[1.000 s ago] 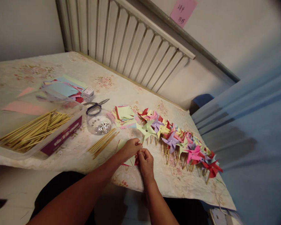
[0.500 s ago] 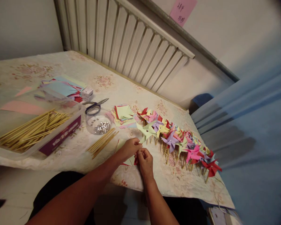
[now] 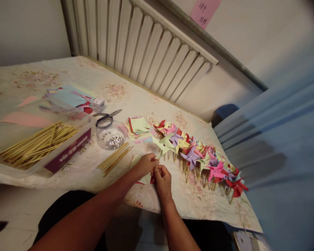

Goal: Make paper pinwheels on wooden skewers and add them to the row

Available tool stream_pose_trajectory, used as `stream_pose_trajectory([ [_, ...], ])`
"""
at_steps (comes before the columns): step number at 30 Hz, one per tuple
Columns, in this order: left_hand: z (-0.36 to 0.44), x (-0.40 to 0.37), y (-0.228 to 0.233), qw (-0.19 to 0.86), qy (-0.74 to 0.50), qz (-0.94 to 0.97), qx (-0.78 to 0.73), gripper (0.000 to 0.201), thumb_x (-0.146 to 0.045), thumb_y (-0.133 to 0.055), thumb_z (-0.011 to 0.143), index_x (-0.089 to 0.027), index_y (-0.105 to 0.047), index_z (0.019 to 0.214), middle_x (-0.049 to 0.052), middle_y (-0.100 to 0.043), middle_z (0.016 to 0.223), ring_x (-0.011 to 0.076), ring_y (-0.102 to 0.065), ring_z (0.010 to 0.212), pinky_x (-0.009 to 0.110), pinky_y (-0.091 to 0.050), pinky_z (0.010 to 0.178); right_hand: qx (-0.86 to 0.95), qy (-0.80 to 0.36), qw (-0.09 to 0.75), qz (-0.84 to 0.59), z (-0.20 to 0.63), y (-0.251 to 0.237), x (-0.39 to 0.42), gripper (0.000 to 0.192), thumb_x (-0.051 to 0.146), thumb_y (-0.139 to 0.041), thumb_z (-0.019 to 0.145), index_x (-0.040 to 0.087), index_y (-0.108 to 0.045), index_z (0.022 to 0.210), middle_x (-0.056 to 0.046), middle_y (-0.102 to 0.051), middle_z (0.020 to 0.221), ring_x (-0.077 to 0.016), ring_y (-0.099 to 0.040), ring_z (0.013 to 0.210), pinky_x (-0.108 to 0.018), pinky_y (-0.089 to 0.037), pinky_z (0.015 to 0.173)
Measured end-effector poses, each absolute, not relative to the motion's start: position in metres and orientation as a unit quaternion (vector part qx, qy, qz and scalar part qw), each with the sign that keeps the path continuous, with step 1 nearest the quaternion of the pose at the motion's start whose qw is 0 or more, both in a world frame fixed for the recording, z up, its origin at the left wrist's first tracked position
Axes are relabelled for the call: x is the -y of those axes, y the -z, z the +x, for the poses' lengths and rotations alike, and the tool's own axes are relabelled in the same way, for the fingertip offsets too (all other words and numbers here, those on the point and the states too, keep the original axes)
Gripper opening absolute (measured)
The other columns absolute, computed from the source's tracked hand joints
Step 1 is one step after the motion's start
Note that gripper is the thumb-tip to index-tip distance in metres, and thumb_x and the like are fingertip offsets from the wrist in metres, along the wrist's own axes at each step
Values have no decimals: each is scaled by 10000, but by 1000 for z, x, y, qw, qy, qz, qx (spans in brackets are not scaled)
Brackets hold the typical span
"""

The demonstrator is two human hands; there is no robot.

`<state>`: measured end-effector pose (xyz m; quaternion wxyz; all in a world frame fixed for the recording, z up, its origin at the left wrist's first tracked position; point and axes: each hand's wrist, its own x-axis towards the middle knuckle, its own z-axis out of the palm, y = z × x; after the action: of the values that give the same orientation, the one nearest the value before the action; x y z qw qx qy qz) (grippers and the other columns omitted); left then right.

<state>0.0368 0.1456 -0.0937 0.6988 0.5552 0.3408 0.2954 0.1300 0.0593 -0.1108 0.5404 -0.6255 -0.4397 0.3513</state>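
Observation:
My left hand (image 3: 147, 164) is closed in a pinch, its fingertips almost meeting those of my right hand (image 3: 162, 177), which is pinched as well. Whatever lies between the fingertips is too small or hidden to make out. A bit of red paper (image 3: 152, 179) shows beside my right fingers. Cut paper (image 3: 146, 179) in pale green and red lies under the hands, partly covered by my left wrist. Just beyond them a pale green pinwheel (image 3: 165, 144) stands at the near end of several rows of coloured paper pinwheels (image 3: 191, 157) on sticks.
To the left, a clear plastic box (image 3: 75, 139) holds many thin sticks (image 3: 39, 144). Near it are a round dish of metal pins (image 3: 114, 142), scissors (image 3: 104, 120), a small white box (image 3: 98, 102), loose sticks (image 3: 115, 158) and stacked paper squares (image 3: 139, 126). A radiator (image 3: 146, 52) borders the back.

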Motion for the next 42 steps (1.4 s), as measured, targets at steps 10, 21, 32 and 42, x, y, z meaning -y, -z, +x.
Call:
stream_pose_trajectory([
  [10, 35, -145, 89, 693, -292, 562, -344, 192, -308, -543, 699, -203, -391, 646, -75, -420, 547, 78, -416, 462, 213, -318, 451, 439, -354, 547, -619, 129, 110, -60, 273, 439, -576, 864, 199, -564, 736, 57, -536, 549, -92, -480, 434, -209, -391, 449],
  [21, 36, -145, 94, 686, -289, 573, -342, 180, -306, -526, 709, -207, -386, 653, -74, -417, 542, 83, -413, 459, 222, -331, 447, 437, -357, 548, -617, 130, 113, -60, 253, 411, -573, 870, 193, -563, 742, 52, -539, 562, -90, -470, 446, -207, -375, 451],
  [32, 39, -147, 102, 689, -296, 573, -330, 193, -336, -525, 693, -207, -388, 651, -74, -424, 545, 81, -407, 456, 217, -319, 445, 436, -356, 542, -624, 129, 109, -60, 267, 432, -573, 859, 196, -559, 734, 52, -544, 564, -93, -470, 443, -212, -384, 453],
  [42, 37, -146, 100, 700, -297, 562, -324, 124, -295, -517, 674, -196, -443, 677, -73, -432, 554, 79, -412, 448, 220, -338, 457, 439, -353, 545, -620, 131, 113, -59, 245, 396, -571, 869, 189, -563, 737, 51, -548, 567, -89, -474, 441, -209, -383, 450],
])
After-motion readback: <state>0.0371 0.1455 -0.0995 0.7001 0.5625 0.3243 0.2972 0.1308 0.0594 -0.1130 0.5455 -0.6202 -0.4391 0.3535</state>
